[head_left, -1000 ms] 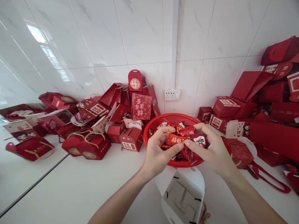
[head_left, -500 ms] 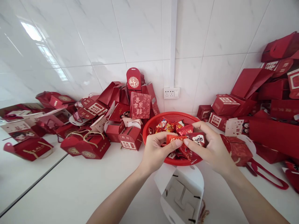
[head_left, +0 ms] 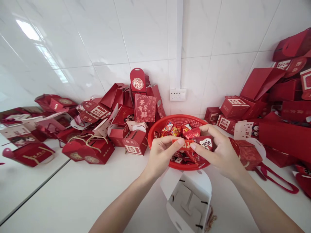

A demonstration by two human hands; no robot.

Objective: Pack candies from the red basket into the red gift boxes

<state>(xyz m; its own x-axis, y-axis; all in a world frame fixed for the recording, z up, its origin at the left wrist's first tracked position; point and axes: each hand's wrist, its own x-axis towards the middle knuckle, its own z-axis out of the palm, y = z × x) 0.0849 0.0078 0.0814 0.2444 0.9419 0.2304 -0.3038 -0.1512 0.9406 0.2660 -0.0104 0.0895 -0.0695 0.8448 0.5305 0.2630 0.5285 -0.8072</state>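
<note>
Above the red plastic basket (head_left: 155, 124), both my hands pinch small wrapped candies. My left hand (head_left: 161, 157) grips the left end of an orange-red candy (head_left: 186, 144) between thumb and forefinger. My right hand (head_left: 220, 152) has its thumb on that candy's right side, and its fingers curl round a dark red candy (head_left: 205, 142) with a white patch and black lettering. Loose wrapped candies (head_left: 173, 129) fill the basket below. In front of the basket an opened white-lined box (head_left: 189, 200) stands with its flaps spread; its inside shows bare folded card.
Red gift boxes with cord handles (head_left: 98, 150) crowd the left of the white table (head_left: 116, 194). A taller pile of red boxes (head_left: 284, 139) rises at the right against the tiled wall. A power socket (head_left: 178, 94) is on the wall behind the basket.
My left thumb and forefinger have shifted slightly left along the orange-red candy, showing more of its lettering. The right hand keeps its hold, and the view has tilted a little.
</note>
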